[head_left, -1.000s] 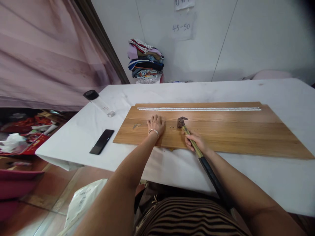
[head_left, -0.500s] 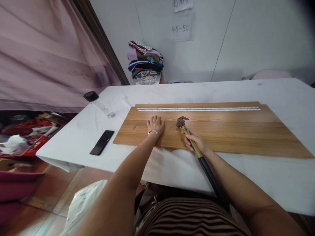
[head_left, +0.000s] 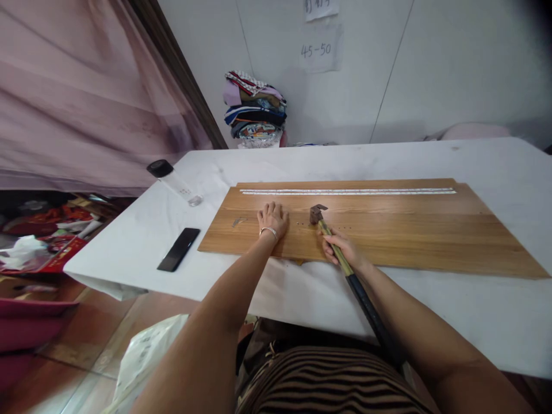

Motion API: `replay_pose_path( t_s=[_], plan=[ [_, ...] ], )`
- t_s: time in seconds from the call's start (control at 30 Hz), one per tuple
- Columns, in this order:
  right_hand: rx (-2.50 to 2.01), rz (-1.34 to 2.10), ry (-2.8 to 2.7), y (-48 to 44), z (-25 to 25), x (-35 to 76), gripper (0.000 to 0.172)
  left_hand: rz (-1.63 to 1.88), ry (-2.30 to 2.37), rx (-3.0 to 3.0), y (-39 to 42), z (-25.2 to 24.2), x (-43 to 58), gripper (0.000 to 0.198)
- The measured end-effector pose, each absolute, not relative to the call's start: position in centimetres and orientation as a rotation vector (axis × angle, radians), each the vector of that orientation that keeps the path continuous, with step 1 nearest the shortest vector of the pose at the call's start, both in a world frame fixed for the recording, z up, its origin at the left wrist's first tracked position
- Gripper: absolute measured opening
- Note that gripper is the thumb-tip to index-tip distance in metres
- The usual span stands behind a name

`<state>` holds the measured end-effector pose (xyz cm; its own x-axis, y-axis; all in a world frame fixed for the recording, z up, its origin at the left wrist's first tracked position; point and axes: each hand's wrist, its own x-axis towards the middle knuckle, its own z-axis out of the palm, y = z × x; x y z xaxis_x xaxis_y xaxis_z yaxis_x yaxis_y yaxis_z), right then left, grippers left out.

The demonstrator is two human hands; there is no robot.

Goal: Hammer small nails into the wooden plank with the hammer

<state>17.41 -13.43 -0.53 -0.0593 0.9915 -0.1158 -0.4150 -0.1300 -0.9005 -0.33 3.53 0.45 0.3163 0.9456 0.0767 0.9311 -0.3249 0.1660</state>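
My left hand [head_left: 272, 220] lies flat on the wooden board [head_left: 401, 230], fingers spread, with a bracelet at the wrist. Wrapped round the handle of a hammer [head_left: 339, 255] is my right hand [head_left: 340, 247]. The rusty hammer head rests on or just over the board, to the right of my left hand; contact is hard to tell. Small dark nail heads or holes dot the board on both sides of the hammer head. A few loose nails [head_left: 238, 221] lie left of my left hand. Two white measuring strips [head_left: 345, 191] run along the board's far part.
The board lies on a white table [head_left: 241, 167]. A black phone [head_left: 178, 249] and a clear bottle with a black lid [head_left: 181, 187] are on the left. Folded clothes [head_left: 256, 109] are stacked behind the table. A plastic bag [head_left: 142, 356] is below its near edge.
The hammer head has shifted very slightly and sits a little more upright. My left hand has not moved.
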Motion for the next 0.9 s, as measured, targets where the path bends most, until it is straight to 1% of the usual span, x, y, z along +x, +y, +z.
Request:
replay_pose_path(
  t_s=[0.4, 0.9],
  plan=[
    [-0.943, 1.508, -0.831, -13.42, -0.59, 17.37, 0.035, 0.25, 1.762, 2.477, 3.5, 0.54, -0.38, 0.042],
    [-0.923, 1.503, -0.842, -13.37, -0.57, 17.42, 0.039, 0.224, 1.776, 2.465, 3.41, 0.75, -0.28, 0.045]
  ],
)
